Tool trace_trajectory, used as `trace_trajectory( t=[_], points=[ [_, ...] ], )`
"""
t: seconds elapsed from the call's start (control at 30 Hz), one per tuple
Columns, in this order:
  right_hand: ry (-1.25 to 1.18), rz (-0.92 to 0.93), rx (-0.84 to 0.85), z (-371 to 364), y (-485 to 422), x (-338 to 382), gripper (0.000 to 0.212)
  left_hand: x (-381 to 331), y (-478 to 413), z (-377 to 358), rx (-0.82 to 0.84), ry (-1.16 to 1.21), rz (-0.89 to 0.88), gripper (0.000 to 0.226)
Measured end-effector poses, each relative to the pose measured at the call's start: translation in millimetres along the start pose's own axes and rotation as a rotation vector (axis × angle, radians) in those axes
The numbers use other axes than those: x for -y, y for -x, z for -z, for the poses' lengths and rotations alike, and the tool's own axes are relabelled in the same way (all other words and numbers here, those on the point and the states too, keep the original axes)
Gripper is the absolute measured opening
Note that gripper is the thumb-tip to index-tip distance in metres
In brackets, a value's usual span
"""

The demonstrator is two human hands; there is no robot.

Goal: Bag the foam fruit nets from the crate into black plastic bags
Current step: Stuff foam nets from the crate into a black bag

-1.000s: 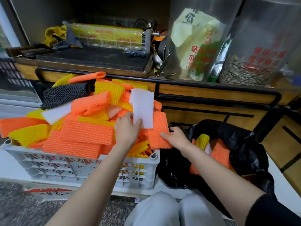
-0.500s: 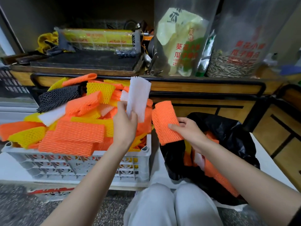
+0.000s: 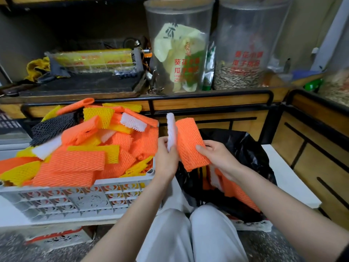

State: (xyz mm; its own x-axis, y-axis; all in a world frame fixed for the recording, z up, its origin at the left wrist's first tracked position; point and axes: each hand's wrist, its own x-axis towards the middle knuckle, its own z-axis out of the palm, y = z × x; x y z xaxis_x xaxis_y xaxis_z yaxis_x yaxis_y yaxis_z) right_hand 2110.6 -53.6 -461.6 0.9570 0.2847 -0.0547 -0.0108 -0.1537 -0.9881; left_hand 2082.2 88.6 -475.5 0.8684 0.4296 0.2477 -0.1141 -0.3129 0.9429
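A grey plastic crate at the left is heaped with orange, yellow, white and black foam fruit nets. My left hand grips a white foam net held upright on edge. Right beside it, my right hand holds an orange foam net, and the two nets touch. Both hands hover between the crate's right end and the open black plastic bag, which holds several orange, white and yellow nets.
A wooden counter with a black rail runs behind, carrying two tall clear bins, one with sunflower seeds. A white ledge lies right of the bag. My knees in pale trousers are below.
Both hands lifted their nets off the crate and swung right toward the bag. The white and orange nets have come together, side by side.
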Motion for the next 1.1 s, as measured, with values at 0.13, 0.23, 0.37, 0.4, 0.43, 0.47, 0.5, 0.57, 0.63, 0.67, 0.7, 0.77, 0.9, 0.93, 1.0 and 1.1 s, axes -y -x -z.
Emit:
trace_trajectory(
  t=[0.13, 0.23, 0.37, 0.4, 0.43, 0.47, 0.5, 0.57, 0.63, 0.67, 0.7, 0.77, 0.9, 0.93, 1.0, 1.1],
  points=[
    [0.199, 0.079, -0.033, 0, 6, 2, 0.029, -10, 5, 1, -0.093, 0.127, 0.021, 0.014],
    [0.264, 0.199, -0.059, -4, 9, 6, 0.027, -23, 9, 5, -0.103, 0.198, -0.049, 0.015],
    [0.059, 0.287, -0.082, -8, 17, 17, 0.025, -46, 16, 10, -0.017, 0.211, -0.153, 0.025],
    [0.000, 0.297, -0.090, -8, 18, 20, 0.029, -51, 16, 10, 0.009, 0.201, -0.177, 0.029],
    [-0.049, 0.298, -0.104, -6, 21, 20, 0.032, -55, 18, 7, 0.032, 0.183, -0.195, 0.036],
    [-0.080, 0.297, -0.117, -2, 24, 19, 0.034, -57, 18, 3, 0.043, 0.157, -0.207, 0.041],
    [-0.092, 0.298, -0.127, 1, 25, 18, 0.035, -58, 19, 1, 0.049, 0.124, -0.221, 0.045],
    [-0.061, 0.292, -0.158, 12, 33, 9, 0.035, -57, 25, -9, 0.094, 0.067, -0.228, 0.045],
    [0.023, 0.279, -0.175, 27, 44, -5, 0.035, -51, 36, -20, 0.158, 0.050, -0.196, 0.040],
    [0.074, 0.263, -0.182, 35, 49, -14, 0.036, -46, 43, -27, 0.194, 0.043, -0.165, 0.037],
    [0.122, 0.236, -0.182, 43, 54, -23, 0.039, -40, 51, -33, 0.230, 0.030, -0.129, 0.035],
    [0.190, 0.154, -0.161, 57, 62, -40, 0.044, -26, 63, -46, 0.306, -0.017, -0.047, 0.033],
    [0.231, -0.002, -0.114, 79, 71, -67, 0.044, -6, 79, -72, 0.476, -0.150, 0.113, 0.043],
    [0.248, -0.030, -0.121, 83, 71, -72, 0.043, -3, 81, -79, 0.509, -0.203, 0.128, 0.045],
    [0.297, -0.071, -0.139, 88, 67, -82, 0.043, 5, 81, -93, 0.534, -0.286, 0.129, 0.044],
    [0.377, -0.082, -0.154, 91, 50, -90, 0.041, 12, 71, -108, 0.510, -0.345, 0.118, 0.046]
  ],
)
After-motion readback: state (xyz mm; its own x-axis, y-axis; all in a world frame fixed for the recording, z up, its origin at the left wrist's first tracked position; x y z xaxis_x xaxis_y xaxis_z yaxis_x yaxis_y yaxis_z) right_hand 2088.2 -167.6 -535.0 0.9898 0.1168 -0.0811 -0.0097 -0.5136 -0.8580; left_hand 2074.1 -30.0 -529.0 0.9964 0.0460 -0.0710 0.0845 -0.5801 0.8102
